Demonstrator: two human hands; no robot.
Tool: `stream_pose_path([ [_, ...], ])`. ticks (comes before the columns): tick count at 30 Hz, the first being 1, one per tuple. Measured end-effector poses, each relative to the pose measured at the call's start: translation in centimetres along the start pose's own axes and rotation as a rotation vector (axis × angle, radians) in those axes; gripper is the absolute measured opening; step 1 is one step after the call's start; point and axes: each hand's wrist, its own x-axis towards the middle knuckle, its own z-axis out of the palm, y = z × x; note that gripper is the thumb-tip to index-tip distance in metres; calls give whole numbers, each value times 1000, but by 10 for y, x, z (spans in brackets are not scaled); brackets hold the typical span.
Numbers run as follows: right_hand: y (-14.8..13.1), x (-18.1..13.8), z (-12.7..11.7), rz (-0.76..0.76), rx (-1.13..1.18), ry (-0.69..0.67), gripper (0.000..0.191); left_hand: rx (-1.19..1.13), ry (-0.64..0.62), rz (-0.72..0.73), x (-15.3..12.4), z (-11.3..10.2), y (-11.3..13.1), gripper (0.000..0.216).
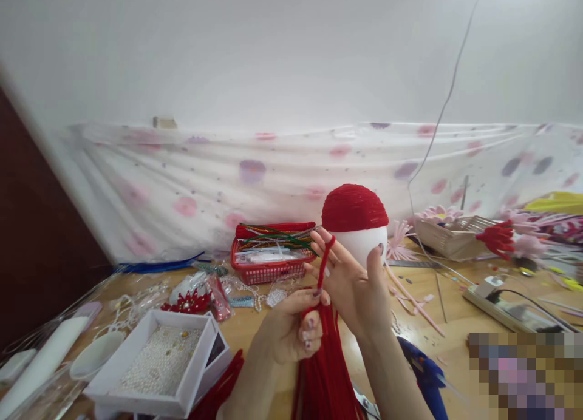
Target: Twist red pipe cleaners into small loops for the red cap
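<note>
My left hand point(296, 328) is closed, thumb and forefinger pinching a fuzzy red pipe cleaner point(324, 265). The upper end of that stem curls around a fingertip of my right hand point(359, 289), which is otherwise spread with the palm showing. Below both hands hangs a bundle of long red pipe cleaners point(325, 371); whether the left fingers grip it too is hidden. Just behind my right hand stands a white ball-like form point(359, 244), its top covered by a ribbed red cap point(355, 207). Part of a pair of scissors point(364, 402) shows beside the bundle.
A red basket point(268, 275) of coloured stems stands behind my hands. At left is a white box point(150, 402) of small beads near a white cup point(98, 353). A blue-handled tool point(423, 371), a power strip point(492, 308) and a woven basket point(444, 241) lie to the right.
</note>
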Motion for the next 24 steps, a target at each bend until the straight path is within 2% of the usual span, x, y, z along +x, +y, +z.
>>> stream_pose_path([
  [7,-10,-2,-3,73,159,-4,79,-106,-167,-51,2,10,-13,17],
  [14,-10,-5,-1,80,177,-90,77,-22,-269,43,11,-6,-32,31],
  [19,-7,-10,0,75,171,-135,77,55,-227,54,12,1,-39,37],
  [24,-13,-14,2,6,110,-69,81,401,-26,67,15,18,-32,52],
])
